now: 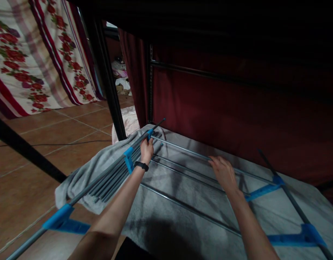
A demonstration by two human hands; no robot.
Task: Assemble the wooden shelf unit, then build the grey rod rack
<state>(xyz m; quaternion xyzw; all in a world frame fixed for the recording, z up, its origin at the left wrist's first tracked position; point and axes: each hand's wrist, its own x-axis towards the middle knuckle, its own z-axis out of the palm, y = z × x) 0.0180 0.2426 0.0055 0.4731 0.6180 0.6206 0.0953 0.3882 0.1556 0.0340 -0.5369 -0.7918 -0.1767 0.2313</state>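
Observation:
A half-assembled rack of grey metal tubes and blue plastic connectors lies across a grey blanket (182, 224). My left hand (146, 148), with a black band at its wrist, is closed at the far blue connector (150, 133), where a cross tube meets the left side pole (112, 168). My right hand (223, 172) has its fingers wrapped over that upper cross tube (182, 148), nearer its right end. Lower cross tubes (169, 196) run below it. More blue connectors (265, 191) join the right side pole (293, 202).
Several loose grey tubes (109, 184) lie bunched on the blanket under the left pole. Black metal frame posts (108, 79) stand at the left, with a dark red curtain (223, 104) behind. A flowered cloth (47, 54) hangs over the tiled floor (25, 159), where a cable runs.

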